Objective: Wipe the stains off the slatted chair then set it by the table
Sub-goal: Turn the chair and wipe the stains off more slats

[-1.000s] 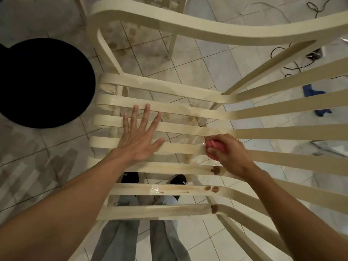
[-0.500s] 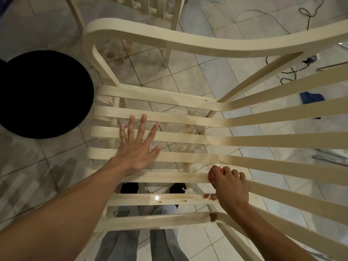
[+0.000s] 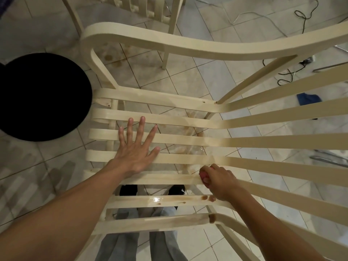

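On the seven seat slats [image 3: 169, 99] of the chair [image 3: 188, 46], the left hand [image 3: 135, 149] lies flat, fingers spread; the right hand [image 3: 220, 182] grips a pink cloth [image 3: 203, 175] near brown stains [image 3: 211, 218].

No text, label, brand, number or sign can be read anywhere; the chair [image 3: 188, 140] slats carry none; the floor [image 3: 207, 76] tiles carry none.
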Motion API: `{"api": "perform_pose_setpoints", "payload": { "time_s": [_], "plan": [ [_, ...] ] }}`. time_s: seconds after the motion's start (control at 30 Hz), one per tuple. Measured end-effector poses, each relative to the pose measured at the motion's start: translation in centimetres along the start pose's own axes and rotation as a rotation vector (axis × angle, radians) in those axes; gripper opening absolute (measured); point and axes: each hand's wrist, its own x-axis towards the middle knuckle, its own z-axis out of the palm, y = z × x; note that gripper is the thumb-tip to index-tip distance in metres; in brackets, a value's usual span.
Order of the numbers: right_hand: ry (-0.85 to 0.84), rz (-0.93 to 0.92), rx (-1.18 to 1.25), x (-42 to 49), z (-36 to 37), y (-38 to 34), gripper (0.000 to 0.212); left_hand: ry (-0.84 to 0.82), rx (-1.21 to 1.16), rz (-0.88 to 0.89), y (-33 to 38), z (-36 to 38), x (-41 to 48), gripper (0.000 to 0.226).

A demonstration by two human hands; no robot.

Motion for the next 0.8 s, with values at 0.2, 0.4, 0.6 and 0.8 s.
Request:
{"api": "perform_pose_setpoints", "payload": {
  "time_s": [0.2,0.4,0.6,0.8],
  "plan": [
    [0.03,-0.048,0.099,0.5,1.2,-2.9,0.038,0.006,-0.005,-0.001,-0.1,-0.1,0.1,0.071],
    [0.084,-0.127,0.152,0.6,2.0,-5.6,0.039,0.003,-0.008,-0.007,-0.2,0.0,0.2,0.07],
    [0.044,-0.027,-0.014,-0.3,0.7,-2.8,0.046,0.006,0.0,0.011,-0.5,-0.1,-0.1,0.068],
    [-0.032,0.115,-0.276,-0.8,-0.7,0.4,0.038,0.005,0.002,0.014,-0.5,0.1,-0.1,0.068]
  ]
}}
